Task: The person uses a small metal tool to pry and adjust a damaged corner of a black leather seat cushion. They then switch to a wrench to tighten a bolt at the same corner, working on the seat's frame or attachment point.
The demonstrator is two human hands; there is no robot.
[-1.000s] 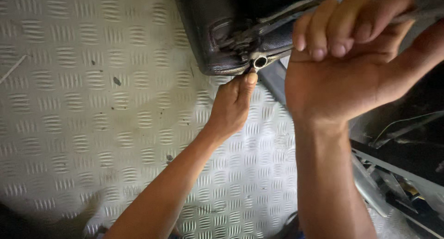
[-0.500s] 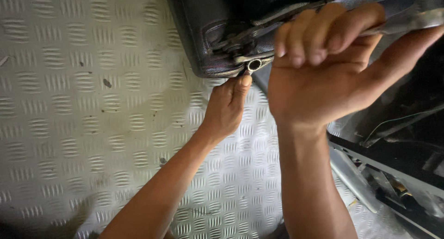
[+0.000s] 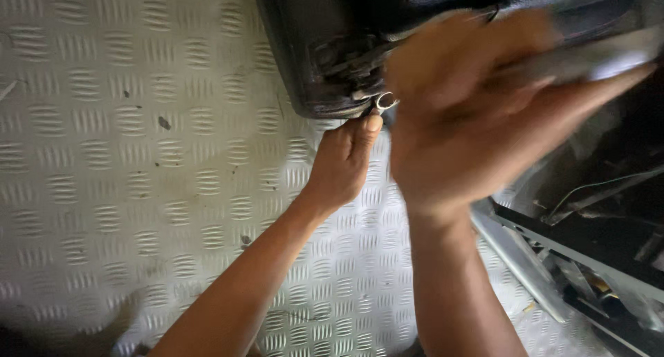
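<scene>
Poking from the lower corner of a dark worn casing [image 3: 325,46], a short silvery tube end [image 3: 384,101] shows its open mouth. The left hand [image 3: 342,160] pinches just beneath it, thumb touching. The right hand [image 3: 477,129], blurred, is clamped round a pale metal bar [image 3: 595,56], lower in view than a second ago.

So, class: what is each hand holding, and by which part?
The right hand grips a metal bar along its shaft, though it is blurred. The left hand holds nothing clearly; its thumb presses beneath the small metal tube on the black part.
</scene>
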